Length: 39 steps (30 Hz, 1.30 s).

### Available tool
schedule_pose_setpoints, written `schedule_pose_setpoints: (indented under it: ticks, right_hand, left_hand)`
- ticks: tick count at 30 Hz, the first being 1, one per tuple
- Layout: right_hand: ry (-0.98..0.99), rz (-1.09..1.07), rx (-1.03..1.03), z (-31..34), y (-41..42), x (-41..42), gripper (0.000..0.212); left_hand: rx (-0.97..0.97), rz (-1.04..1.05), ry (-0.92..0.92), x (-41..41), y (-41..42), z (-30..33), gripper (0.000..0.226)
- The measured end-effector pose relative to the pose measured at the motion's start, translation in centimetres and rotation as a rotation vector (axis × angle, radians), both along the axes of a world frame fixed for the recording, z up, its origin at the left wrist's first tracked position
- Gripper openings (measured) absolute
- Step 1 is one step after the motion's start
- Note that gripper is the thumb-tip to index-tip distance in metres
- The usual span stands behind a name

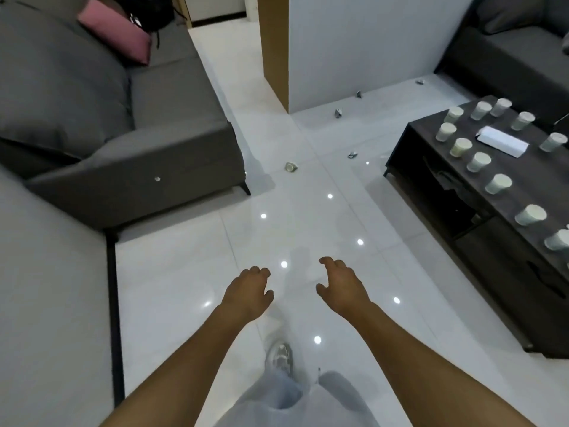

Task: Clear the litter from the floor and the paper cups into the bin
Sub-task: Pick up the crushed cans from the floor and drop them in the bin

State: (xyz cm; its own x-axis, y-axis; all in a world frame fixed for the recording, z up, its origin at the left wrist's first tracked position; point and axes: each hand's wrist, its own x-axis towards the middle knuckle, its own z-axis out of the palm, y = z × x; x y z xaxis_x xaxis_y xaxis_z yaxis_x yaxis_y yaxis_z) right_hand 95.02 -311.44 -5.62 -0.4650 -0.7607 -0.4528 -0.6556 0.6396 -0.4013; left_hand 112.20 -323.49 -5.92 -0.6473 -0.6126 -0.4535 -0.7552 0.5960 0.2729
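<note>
Glossy white tiled floor (191,272) mirroring ceiling lights, with a grey fabric sofa (101,124) at upper left and a dark wood-grain coffee table (523,186) at right. Left hand (248,292) and right hand (341,285), low centre, hang with fingers loosely curled, holding nothing. Crumpled litter: a squashed cup-like piece (291,167) at centre and small crinkled scraps (352,154), (338,113), (358,94), (420,82) trailing toward upper right. Pale, tapered paper cups (498,184) stand inverted across the tabletop around a flat white sheet (502,140). No bin in view; the clearing appears scarcely begun.
</note>
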Motion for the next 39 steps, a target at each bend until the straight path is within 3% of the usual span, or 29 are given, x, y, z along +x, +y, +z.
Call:
schedule_pose_setpoints:
  ticks: [8,23,39]
  right_hand:
    - [-0.01,0.002,0.047,-0.4,-11.3,-8.3,0.056]
    - [0.0,0.053,0.08,-2.1,-36.5,-32.5,0.056]
    - [-0.096,-0.066,0.135,-4.3,-63.3,-41.7,0.058]
  left_hand:
    - [-0.003,-0.013,-0.011,-9.1,-13.2,0.1,0.045]
    - [0.053,0.095,0.01,-32.3,-37.1,-1.6,0.046]
    - [0.128,0.02,-0.083,-43.1,-66.3,-3.7,0.046]
